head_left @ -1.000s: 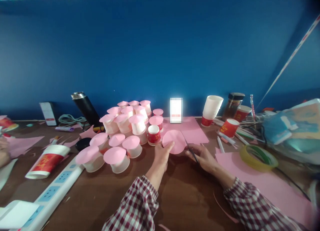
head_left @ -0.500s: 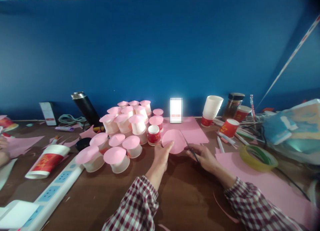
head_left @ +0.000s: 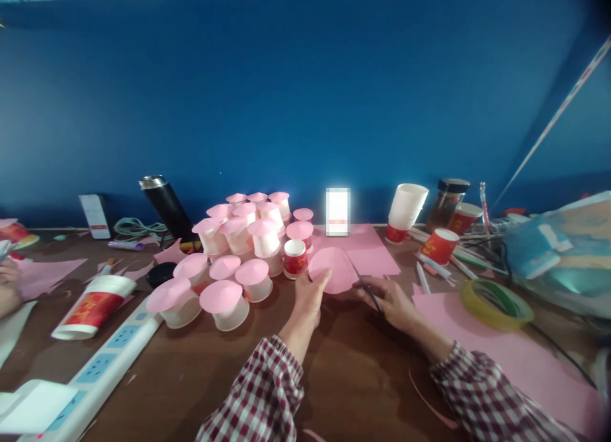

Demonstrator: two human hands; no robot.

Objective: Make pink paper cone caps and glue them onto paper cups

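Two hands closed: left hand (head_left: 308,293) gripping pink disc (head_left: 333,269), right hand (head_left: 390,300) scissors (head_left: 366,288).

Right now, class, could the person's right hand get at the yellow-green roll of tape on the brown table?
Probably yes: the right hand holds dark scissors, but the yellow-green roll of tape lies on its side of the table, with only flat pink paper between.

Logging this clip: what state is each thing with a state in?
left hand: holding the pink paper circle
right hand: gripping scissors, blades at the circle
red paper cup: upright, uncovered
white cup stack: tilted
black flask: leaning, capped
tape roll: lying flat
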